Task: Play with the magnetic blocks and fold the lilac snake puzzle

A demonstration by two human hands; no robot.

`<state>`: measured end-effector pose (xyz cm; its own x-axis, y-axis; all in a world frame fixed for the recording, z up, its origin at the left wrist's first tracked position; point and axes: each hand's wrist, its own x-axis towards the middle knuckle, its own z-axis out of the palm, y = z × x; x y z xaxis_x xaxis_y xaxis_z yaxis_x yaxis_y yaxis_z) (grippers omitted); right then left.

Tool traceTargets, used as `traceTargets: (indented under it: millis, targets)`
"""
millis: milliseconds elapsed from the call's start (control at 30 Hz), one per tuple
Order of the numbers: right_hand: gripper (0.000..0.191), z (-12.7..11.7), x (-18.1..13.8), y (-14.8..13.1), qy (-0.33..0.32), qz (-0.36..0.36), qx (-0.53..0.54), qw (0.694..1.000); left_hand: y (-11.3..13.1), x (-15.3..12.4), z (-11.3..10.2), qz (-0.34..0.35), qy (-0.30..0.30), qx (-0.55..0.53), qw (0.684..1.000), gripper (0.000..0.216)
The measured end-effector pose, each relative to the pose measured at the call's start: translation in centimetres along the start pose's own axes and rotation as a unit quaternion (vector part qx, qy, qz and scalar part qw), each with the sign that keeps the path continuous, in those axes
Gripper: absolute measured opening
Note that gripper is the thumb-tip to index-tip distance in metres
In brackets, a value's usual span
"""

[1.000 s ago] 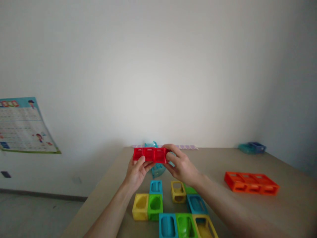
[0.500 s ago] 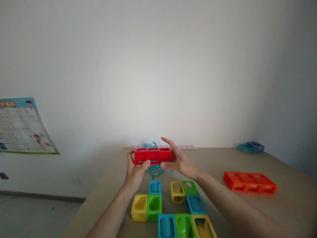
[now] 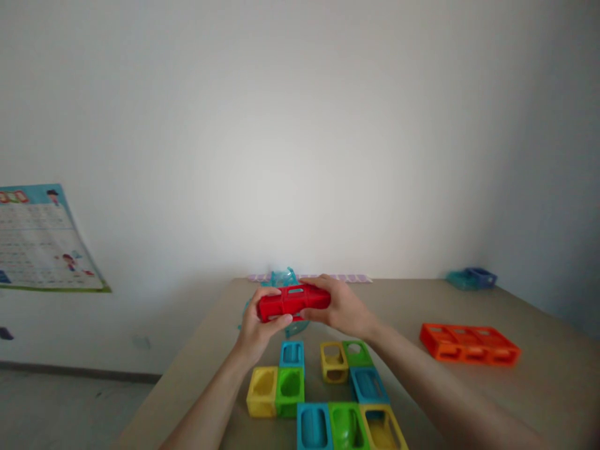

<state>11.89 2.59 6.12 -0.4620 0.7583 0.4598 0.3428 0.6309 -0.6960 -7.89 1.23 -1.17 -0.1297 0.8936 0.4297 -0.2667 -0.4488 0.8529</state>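
Observation:
I hold a long red three-cell block level above the table, one hand at each end. My left hand grips its left end with the thumb on the front face. My right hand is wrapped round its right end. A teal piece shows partly behind the red block. Below my hands lies a cluster of hollow blocks: yellow, green, blue, another yellow and more toward the near edge.
An orange three-cell block lies on the tan table to the right. Small teal and blue pieces sit at the far right corner. A purple strip lies along the far edge. A poster hangs on the left wall.
The red block has been turned about its long axis, so its open cells face away less and a closed side faces me. My right hand closed round its end.

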Motion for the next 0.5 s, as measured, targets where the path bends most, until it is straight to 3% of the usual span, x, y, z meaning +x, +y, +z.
traceTargets:
  millis: [67,133,200,267,400,500]
  targets:
    - [0.042,-0.7,-0.8,-1.5,0.018,-0.038,-0.137,0.99,0.3,-0.1,0.1,-0.01,-0.026,-0.014,1.0,0.07]
    - [0.024,-2.0,-2.1,-2.6,0.024,-0.044,-0.215,0.975,0.8,-0.2,0.4,-0.026,-0.069,-0.048,0.996,0.08]
    - [0.025,-4.2,-4.1,-3.0,0.04,-0.024,-0.24,0.97,1.2,-0.3,0.5,-0.033,-0.091,-0.075,0.993,0.077]
    - [0.029,-7.2,-6.7,-2.3,0.051,0.007,-0.252,0.966,1.4,-0.2,0.5,-0.031,-0.074,-0.081,0.994,0.067]
    - [0.031,-13.6,-13.9,3.1,-0.003,0.114,-0.258,0.959,1.1,0.0,0.4,-0.037,-0.031,-0.084,0.995,0.052]
    - [0.041,-17.1,-20.5,9.6,0.029,0.18,-0.304,0.935,0.8,0.1,0.4,-0.038,-0.029,-0.084,0.995,0.045]
